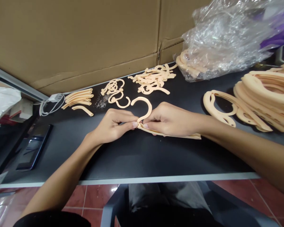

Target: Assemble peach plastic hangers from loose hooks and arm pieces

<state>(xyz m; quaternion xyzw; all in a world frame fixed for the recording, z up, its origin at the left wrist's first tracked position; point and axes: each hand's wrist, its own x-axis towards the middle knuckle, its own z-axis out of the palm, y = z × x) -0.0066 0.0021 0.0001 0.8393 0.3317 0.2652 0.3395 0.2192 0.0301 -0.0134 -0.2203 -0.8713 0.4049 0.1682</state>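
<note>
My left hand (pixel 113 125) and my right hand (pixel 168 121) meet at the middle of the dark table top (pixel 137 160). Between their fingertips they pinch the base of a peach plastic hanger hook (pixel 142 104), which curves upward. Both hands also hold the end of a flat peach plastic hanger (pixel 172 135), which lies edge-on and runs to the right under my right hand. The hook's base is partly hidden by my fingers. Loose peach hooks (pixel 115 93) and strips (pixel 78 98) lie just beyond my left hand.
A tangled pile of peach pieces (pixel 153 78) lies at the back. Stacked peach hangers (pixel 262 97) fill the right side. A clear plastic bag (pixel 222 44) sits back right against a cardboard box wall (pixel 73 41). A phone (pixel 34 146) and a white cable (pixel 50 104) are at the left.
</note>
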